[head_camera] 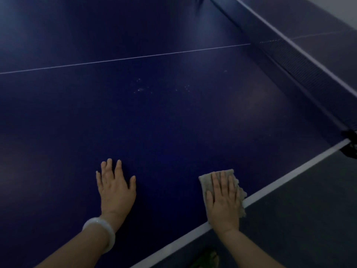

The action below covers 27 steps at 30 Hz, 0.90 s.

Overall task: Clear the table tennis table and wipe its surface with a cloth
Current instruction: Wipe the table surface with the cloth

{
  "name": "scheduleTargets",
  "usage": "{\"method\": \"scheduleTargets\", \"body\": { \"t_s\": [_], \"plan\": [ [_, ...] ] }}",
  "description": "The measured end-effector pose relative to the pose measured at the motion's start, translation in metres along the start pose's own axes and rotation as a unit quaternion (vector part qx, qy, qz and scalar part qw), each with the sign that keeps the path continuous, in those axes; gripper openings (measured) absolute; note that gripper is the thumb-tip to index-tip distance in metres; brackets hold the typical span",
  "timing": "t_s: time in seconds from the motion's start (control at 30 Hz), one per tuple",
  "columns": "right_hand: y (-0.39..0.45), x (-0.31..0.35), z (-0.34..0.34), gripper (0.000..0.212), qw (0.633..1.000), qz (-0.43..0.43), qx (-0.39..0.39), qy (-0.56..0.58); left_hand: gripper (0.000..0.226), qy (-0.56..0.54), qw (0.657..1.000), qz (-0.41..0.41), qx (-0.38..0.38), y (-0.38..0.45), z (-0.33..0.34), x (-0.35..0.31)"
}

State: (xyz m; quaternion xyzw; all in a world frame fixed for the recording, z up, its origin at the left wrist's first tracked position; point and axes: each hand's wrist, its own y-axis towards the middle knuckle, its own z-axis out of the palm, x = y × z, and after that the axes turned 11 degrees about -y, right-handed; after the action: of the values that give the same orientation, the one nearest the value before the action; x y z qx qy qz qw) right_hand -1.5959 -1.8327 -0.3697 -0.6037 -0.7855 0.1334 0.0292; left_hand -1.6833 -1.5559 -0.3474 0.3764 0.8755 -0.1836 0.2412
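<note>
Your right hand (224, 200) lay flat, fingers straight and close together, pressing the cloth (234, 177) onto the table tennis table (164, 122) right at its near white edge line (289, 174); the cloth's right side overhung that edge slightly. Your left hand (116, 186) rested open on the bare blue surface well to the left, fingers spread, holding nothing, a pale bangle (100, 232) on its wrist. The cloth looked like a small beige rag, soft and limp, with a frayed, ragged margin; judged light and easily bunched, so a flat palm over its centre seemed the best way to drive it, since pinching a corner would likely let it fold under. The tabletop appeared hard, smooth and matte, with low friction expected. Faint whitish specks (140, 88) sat mid-panel, between you and the thin centre line (123, 59). The net (301, 60), a dark mesh with white top tape, ran along the right. No loose items showed on this half.
</note>
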Motion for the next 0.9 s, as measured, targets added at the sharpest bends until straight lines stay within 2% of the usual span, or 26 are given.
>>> {"method": "scheduleTargets", "body": {
  "t_s": [0.1,0.2,0.3,0.37,0.47,0.53,0.6,0.67,0.7,0.73,0.8,0.87,0.9],
  "plan": [
    [0.0,-0.007,0.0,0.063,0.999,-0.04,-0.006,0.008,0.06,-0.039,0.998,0.049,-0.013,-0.003,0.017,-0.043],
    [-0.002,-0.027,-0.004,0.062,0.99,-0.135,-0.038,0.017,0.06,-0.063,0.992,0.106,0.013,-0.005,0.057,-0.107],
    [0.012,-0.07,0.0,0.06,0.974,-0.221,-0.052,0.013,0.065,-0.044,0.996,0.065,0.03,-0.006,0.101,-0.157],
    [0.03,-0.106,0.003,0.06,0.973,-0.223,-0.056,0.007,0.069,0.008,1.0,0.025,0.015,-0.008,0.124,-0.171],
    [0.072,-0.164,0.004,0.059,0.983,-0.174,-0.05,-0.021,0.071,0.074,0.997,0.009,-0.018,-0.01,0.142,-0.172],
    [0.103,-0.196,-0.001,0.055,0.998,-0.056,-0.019,0.0,0.071,0.088,0.996,0.005,-0.027,-0.009,0.145,-0.171],
    [0.127,-0.208,-0.009,0.055,0.993,0.105,0.005,0.052,0.071,0.1,0.995,-0.001,-0.029,-0.008,0.147,-0.172],
    [0.138,-0.193,-0.017,0.059,0.98,0.18,0.032,0.075,0.072,0.106,0.994,-0.004,-0.026,-0.008,0.147,-0.173],
    [0.138,-0.176,-0.019,0.06,0.983,0.168,0.03,0.071,0.073,0.106,0.994,-0.007,-0.026,-0.008,0.147,-0.173],
    [0.134,-0.157,-0.017,0.061,0.992,0.113,0.013,0.052,0.073,0.105,0.994,-0.008,-0.027,-0.008,0.147,-0.173],
    [0.113,-0.118,-0.01,0.064,0.995,-0.083,-0.05,0.026,0.073,0.105,0.994,-0.01,-0.026,-0.007,0.147,-0.174],
    [0.092,-0.106,-0.001,0.063,0.962,-0.262,-0.078,0.021,0.072,0.104,0.994,-0.008,-0.027,-0.007,0.147,-0.174],
    [0.087,-0.114,0.001,0.062,0.944,-0.319,-0.082,0.017,0.071,0.103,0.994,-0.005,-0.031,-0.008,0.147,-0.173]
  ]
}}
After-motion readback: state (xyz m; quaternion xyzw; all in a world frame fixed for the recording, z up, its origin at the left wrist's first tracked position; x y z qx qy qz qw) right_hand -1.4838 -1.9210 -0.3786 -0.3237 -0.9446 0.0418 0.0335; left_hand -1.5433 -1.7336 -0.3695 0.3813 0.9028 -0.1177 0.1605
